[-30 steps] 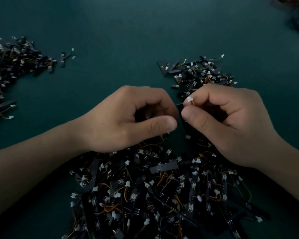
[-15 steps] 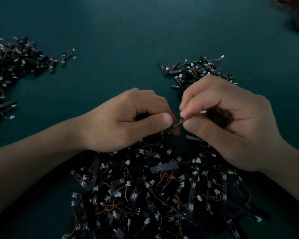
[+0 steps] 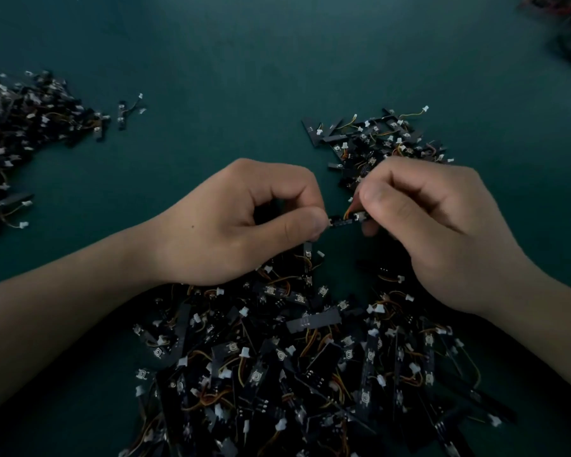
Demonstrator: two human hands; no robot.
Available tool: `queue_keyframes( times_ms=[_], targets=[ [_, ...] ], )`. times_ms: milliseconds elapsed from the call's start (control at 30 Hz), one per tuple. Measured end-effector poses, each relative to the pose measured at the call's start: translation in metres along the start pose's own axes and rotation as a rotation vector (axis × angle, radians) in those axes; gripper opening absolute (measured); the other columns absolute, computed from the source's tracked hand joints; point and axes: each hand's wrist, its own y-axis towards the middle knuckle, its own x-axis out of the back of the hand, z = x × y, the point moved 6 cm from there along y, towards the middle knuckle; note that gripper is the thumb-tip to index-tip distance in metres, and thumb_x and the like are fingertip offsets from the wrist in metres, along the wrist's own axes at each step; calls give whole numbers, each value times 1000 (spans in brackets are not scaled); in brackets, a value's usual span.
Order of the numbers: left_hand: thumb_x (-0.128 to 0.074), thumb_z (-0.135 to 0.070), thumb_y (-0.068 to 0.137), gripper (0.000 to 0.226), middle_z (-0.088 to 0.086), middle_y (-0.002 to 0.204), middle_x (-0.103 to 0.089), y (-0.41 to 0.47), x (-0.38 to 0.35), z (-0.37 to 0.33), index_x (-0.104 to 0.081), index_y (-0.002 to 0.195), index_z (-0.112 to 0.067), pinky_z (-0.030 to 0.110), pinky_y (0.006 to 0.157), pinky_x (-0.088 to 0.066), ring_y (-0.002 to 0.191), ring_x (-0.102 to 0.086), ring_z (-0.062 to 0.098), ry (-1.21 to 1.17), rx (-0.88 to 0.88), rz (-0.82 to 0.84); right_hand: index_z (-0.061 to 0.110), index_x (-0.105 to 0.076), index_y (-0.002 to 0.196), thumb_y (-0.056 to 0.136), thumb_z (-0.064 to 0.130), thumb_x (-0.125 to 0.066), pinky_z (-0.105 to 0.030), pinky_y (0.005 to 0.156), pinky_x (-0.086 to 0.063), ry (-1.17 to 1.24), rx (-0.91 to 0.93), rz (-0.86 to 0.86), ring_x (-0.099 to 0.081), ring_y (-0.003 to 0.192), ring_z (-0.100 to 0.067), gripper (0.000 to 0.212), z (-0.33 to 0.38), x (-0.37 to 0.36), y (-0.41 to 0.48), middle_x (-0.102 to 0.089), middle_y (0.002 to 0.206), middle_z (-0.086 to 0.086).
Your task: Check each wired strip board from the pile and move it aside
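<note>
Small white marks sit on one dark board lying face up on the near pile, but they are too small to read; no other writing can be made out in the dim light.

One strip board is held level in the air between the two hands, above the far edge of the near pile. The left hand has its grip closed to a pinch, thumb tip against the curled forefinger, on the board's left end. The right hand pinches the right end the same way, thumb on top, the other fingers curled under. Only a short dark stretch of the board shows in the gap between the two grips. Orange and yellow wires rise from it just beside the right thumb.

A smaller heap of boards with white plugs lies on the green bench just beyond the right hand. A third heap spreads along the left edge, well apart, with a single board just beside it. A blurred tangle of reddish wires sits in the far right corner.
</note>
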Motion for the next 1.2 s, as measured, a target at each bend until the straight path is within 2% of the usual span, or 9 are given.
queue_keyframes(
  times_ms=[100, 200, 267, 333, 433, 567, 733, 1033, 1200],
  targets=[
    [-58, -24, 102, 22, -2, 80, -61, 0, -5, -4, -63, 83, -16, 36, 73, -47, 74, -58, 20, 98, -46, 68, 15, -69, 82, 103, 27, -56, -29, 51, -43, -9, 49, 50, -57, 56, -17, 28, 4, -1, -1, -64, 66, -2],
    [-61, -26, 102, 23, -6, 84, -64, 1, -9, -6, -67, 82, -15, 27, 86, -42, 80, -60, 16, 217, -98, 109, 18, -70, 84, 102, 29, -59, -11, 52, -37, -45, 89, 110, -56, 55, -6, 24, 10, -6, -3, -62, 66, 9],
    [-62, -28, 101, 24, -6, 86, -64, 0, -9, -6, -69, 82, -15, 28, 88, -41, 81, -60, 17, 266, -113, 109, 24, -71, 84, 100, 35, -60, -15, 50, -41, -89, 88, 140, -60, 57, -10, 22, 11, -10, -3, -65, 66, 9],
    [-63, -28, 101, 24, -6, 85, -63, 0, -9, -6, -68, 81, -16, 28, 87, -41, 81, -59, 17, 280, -114, 93, 26, -72, 83, 99, 40, -60, -26, 46, -42, -128, 77, 137, -60, 53, -16, 25, 10, -11, -2, -65, 63, 5],
    [-61, -27, 101, 24, -5, 83, -63, 1, -6, -4, -66, 81, -14, 29, 82, -46, 81, -60, 19, 218, -77, 45, 24, -65, 74, 101, 41, -56, -21, 43, -35, -107, 56, 109, -52, 47, -15, 34, 9, -10, -2, -57, 55, 1],
    [-57, -31, 101, 25, 8, 79, -62, 0, 2, 1, -63, 83, -14, 50, 66, -47, 71, -58, 32, 89, -14, -49, 17, -63, 75, 103, 36, -50, -19, 46, -35, -54, 41, 97, -51, 48, -18, 36, 9, -9, -4, -57, 57, -2],
    [-56, -32, 101, 25, 7, 73, -57, -1, 5, 1, -60, 82, -17, 46, 56, -42, 61, -49, 31, 21, -2, -83, 21, -60, 74, 102, 37, -51, -24, 44, -38, -35, 20, 45, -50, 47, -18, 33, 9, -6, -3, -57, 56, -3],
    [-65, -26, 100, 26, 3, 74, -59, 0, 6, 2, -62, 79, -11, 42, 59, -44, 63, -53, 25, 106, -10, -143, 21, -63, 78, 100, 33, -54, -22, 44, -38, -75, 40, 39, -53, 48, -17, 26, 11, -6, -3, -59, 57, 2],
    [-63, -24, 99, 25, 5, 75, -59, 0, 6, 1, -61, 79, -10, 43, 60, -44, 64, -54, 28, 103, -17, -137, 19, -63, 76, 100, 27, -60, -11, 48, -34, -82, 70, 33, -53, 48, -12, 26, 11, -5, -4, -58, 56, 7]
  ],
)
